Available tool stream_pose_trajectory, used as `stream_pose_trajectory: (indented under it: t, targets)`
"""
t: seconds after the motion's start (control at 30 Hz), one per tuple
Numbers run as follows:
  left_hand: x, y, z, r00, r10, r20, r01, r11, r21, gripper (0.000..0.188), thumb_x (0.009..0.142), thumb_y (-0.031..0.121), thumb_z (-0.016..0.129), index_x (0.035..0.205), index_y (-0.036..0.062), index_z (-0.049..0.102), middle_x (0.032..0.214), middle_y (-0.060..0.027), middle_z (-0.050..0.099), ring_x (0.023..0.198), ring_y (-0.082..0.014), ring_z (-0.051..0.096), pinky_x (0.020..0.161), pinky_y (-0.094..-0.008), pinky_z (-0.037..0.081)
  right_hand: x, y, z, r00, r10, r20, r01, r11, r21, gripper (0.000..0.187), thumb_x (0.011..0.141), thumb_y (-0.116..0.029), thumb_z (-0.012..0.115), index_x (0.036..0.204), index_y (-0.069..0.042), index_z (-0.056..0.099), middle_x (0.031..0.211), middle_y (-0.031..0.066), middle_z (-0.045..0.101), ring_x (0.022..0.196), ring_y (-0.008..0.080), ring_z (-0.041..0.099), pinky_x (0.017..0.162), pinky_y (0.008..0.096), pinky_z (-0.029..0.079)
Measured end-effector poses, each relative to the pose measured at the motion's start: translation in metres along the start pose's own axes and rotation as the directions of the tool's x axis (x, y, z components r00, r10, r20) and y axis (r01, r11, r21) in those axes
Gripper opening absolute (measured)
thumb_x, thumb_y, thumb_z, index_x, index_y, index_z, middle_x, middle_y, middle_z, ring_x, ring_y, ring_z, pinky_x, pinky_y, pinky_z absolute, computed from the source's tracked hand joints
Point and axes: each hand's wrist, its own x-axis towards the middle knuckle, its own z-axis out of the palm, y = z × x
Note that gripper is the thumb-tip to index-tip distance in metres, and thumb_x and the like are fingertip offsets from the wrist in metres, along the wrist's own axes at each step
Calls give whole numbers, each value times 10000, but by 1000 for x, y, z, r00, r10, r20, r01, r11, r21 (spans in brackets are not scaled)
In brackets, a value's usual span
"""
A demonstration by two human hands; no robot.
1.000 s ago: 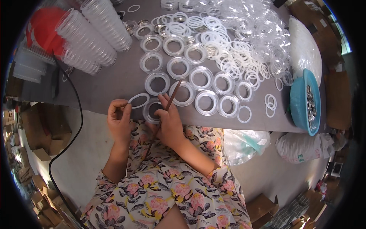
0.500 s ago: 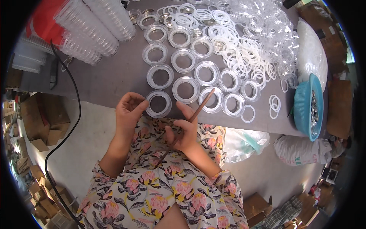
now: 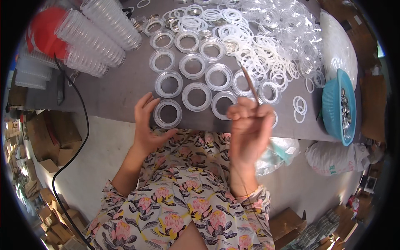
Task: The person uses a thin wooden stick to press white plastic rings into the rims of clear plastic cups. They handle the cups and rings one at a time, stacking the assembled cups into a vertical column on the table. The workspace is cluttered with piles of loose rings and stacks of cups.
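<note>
Clear plastic rings (image 3: 196, 96), several with a milky white band, lie in rough rows along the near table edge. My left hand (image 3: 146, 125) is open at the table edge, thumb and fingers apart beside the nearest left ring (image 3: 156, 113). My right hand (image 3: 251, 133) is raised and slightly blurred. It is closed on a thin reddish-brown stick (image 3: 249, 79), whose tapered end points up and away over the rings. That hand hides part of the rings at the right end of the near row.
Loose white gaskets (image 3: 260, 62) lie heaped behind the rows, with clear plastic lids (image 3: 275, 16) beyond. Tall stacks of clear cups (image 3: 89, 39) stand at the back left. A blue basket (image 3: 330, 110) of small metal pieces sits at the right edge. A black cable (image 3: 85, 112) hangs at the left.
My right hand has moved right and up with the stick, away from my left hand. My left hand has let go of the nearest left ring and spread its fingers.
</note>
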Motion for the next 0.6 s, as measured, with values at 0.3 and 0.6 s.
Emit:
stream_pose_trajectory:
  t: [0.3, 0.6]
  targets:
    - [-1, -40, 25, 979, 115, -169, -111, 993, 32, 842, 588, 106, 700, 1305, -12, 274, 1341, -190, 240, 1211, -323, 319, 1020, -409, 246, 34, -91, 63, 885, 114, 452, -344, 815, 466, 218, 923, -295, 366, 1046, -157, 251, 1073, 203, 520, 884, 285, 561, 756, 433, 448]
    - [-8, -29, 30, 982, -40, -183, 4, 981, -192, 775, 615, 0, 587, 1315, -17, 254, 1314, -173, 264, 1189, -298, 366, 1018, -395, 268, 16, -133, 85, 745, 242, 621, -609, 625, 488, 489, 894, -215, 446, 1216, -208, 78, 1147, 147, 476, 965, 260, 540, 762, 465, 468]
